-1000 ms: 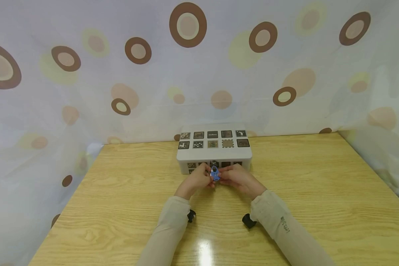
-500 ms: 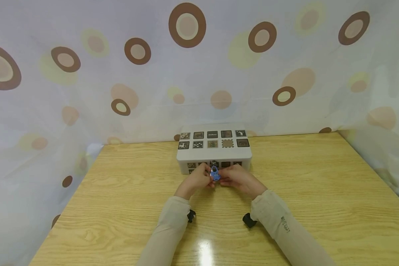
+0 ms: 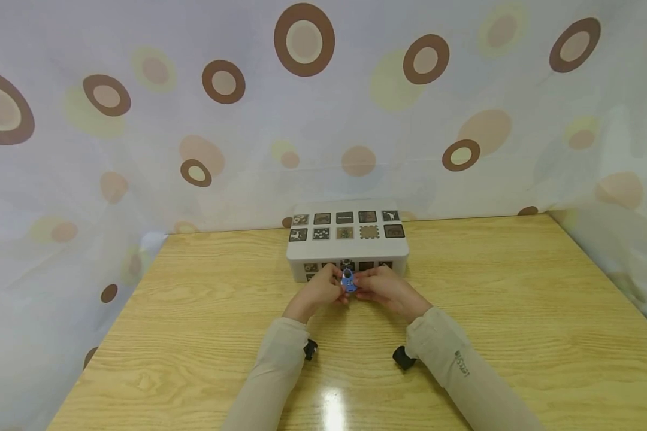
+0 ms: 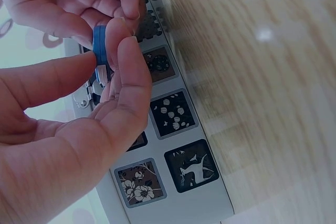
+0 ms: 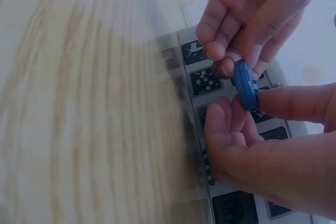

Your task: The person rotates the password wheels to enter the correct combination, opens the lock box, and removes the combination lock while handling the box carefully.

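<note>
A small blue combination padlock [image 3: 348,282] hangs at the metal latch [image 4: 83,98] on the front of a white box [image 3: 347,242]. My left hand [image 3: 320,287] pinches the padlock from the left between thumb and fingers. From the other side, my right hand [image 3: 390,290] holds it too, its thumb against the face with the number dials, as the right wrist view shows. Both hands are close against the box's front wall and hide part of its dark picture squares. The shackle is partly hidden by the fingers in both wrist views.
The box stands on a wood-grain table [image 3: 221,335], near its back edge. Behind it hangs a pale curtain [image 3: 248,131] with brown and beige circles. A black strap [image 3: 404,358] shows below the right sleeve and another black piece [image 3: 310,349] by the left sleeve.
Right thumb and fingers shift slightly at the padlock, lifting off its face a little half a second ago and back against it now. Left hand and box stay in place.
</note>
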A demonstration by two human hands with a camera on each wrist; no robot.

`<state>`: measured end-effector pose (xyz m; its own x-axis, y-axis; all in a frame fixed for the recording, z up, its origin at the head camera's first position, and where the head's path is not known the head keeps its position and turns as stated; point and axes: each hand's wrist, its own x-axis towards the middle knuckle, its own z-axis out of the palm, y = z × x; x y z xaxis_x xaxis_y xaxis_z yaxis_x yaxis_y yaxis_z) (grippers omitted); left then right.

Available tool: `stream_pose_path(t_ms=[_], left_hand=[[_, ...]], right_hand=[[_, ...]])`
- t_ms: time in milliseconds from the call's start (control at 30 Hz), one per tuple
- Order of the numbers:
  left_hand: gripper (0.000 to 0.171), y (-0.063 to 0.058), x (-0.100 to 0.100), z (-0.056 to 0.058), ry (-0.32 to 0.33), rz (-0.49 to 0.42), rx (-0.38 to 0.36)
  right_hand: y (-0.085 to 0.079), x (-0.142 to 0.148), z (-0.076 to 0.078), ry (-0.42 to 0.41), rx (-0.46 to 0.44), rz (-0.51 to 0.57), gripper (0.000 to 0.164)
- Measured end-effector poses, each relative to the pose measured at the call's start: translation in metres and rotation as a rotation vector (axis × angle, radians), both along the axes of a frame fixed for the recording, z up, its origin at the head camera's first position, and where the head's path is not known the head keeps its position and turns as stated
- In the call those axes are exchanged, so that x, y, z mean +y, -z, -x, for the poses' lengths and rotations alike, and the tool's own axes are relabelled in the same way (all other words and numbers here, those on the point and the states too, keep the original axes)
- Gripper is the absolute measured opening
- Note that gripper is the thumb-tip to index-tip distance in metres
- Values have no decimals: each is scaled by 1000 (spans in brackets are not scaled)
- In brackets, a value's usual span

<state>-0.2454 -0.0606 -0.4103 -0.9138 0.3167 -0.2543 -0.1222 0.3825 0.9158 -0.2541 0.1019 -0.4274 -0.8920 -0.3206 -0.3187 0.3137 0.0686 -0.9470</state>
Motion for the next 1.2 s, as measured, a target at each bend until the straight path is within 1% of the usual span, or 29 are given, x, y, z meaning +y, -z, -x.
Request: stream_pose_path(t_ms=[367, 633, 800, 1067, 1200], left_hand=[[23, 0, 0, -1, -2, -1, -5], [24, -1, 0, -1, -3, -4, 2], [24, -1, 0, 0, -5, -4, -2], [21, 0, 0, -1, -7, -8, 7], [18, 0, -1, -1, -6, 12, 13]], right_hand=[[0, 0, -1, -2, 23, 31, 37], [-1, 0, 2, 39, -27, 34, 34], [-2, 2, 1, 28, -18, 9, 34], [0, 3, 1, 20, -1, 34, 34], [0, 3, -1, 18, 0, 37, 35]])
